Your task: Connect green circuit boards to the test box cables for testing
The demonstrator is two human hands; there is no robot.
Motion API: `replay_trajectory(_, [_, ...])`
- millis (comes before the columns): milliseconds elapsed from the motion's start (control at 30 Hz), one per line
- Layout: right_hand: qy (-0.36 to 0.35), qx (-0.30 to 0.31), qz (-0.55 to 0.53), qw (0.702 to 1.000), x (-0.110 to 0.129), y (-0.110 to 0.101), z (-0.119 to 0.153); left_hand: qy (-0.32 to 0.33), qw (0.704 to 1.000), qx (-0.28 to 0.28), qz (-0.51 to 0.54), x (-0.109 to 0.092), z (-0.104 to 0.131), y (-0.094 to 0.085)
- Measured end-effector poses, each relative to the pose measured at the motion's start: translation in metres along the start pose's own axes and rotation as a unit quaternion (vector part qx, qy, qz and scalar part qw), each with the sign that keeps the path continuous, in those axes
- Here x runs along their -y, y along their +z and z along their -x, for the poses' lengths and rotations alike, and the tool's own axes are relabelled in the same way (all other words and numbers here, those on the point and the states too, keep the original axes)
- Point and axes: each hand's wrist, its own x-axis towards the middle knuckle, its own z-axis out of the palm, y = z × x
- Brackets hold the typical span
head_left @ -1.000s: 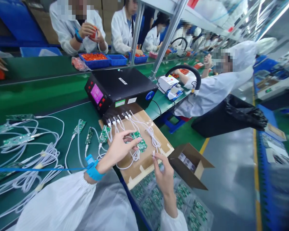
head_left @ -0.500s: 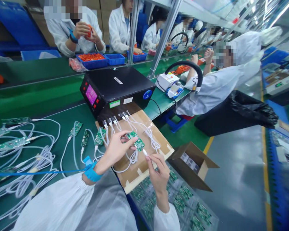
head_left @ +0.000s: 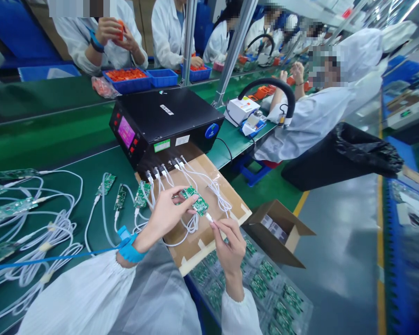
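Observation:
My left hand, with a blue strap at the wrist, pinches a green circuit board above a brown cardboard sheet. At the board's lower right end, my right hand grips a white cable plug, which touches the board's edge. White cables run over the cardboard from sockets on a black box with a lit pink screen. Left of my left hand, more green boards lie on the green table with white cables attached.
Trays of green boards lie below the cardboard at the right. An open carton and a black bin stand on the floor. People in white coats sit beyond the box, near blue trays.
The view has shifted slightly, so most things sit a little further left or higher. Both hands keep their hold on the board and the plug.

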Motion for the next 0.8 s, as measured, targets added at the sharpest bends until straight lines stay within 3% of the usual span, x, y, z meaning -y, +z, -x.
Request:
replay_trajectory(433, [-0.031,0.005,0.009,0.999,0.0007,0.0017,-0.002,0.003,1.0,-0.005,-0.013,0.0053,0.0004,-0.0012])
replay_trajectory(800, [-0.063,0.004,0.056,0.996,0.0043,0.0043,0.0015,0.012,0.999,-0.007,-0.044,-0.0033,0.0044,0.0002])
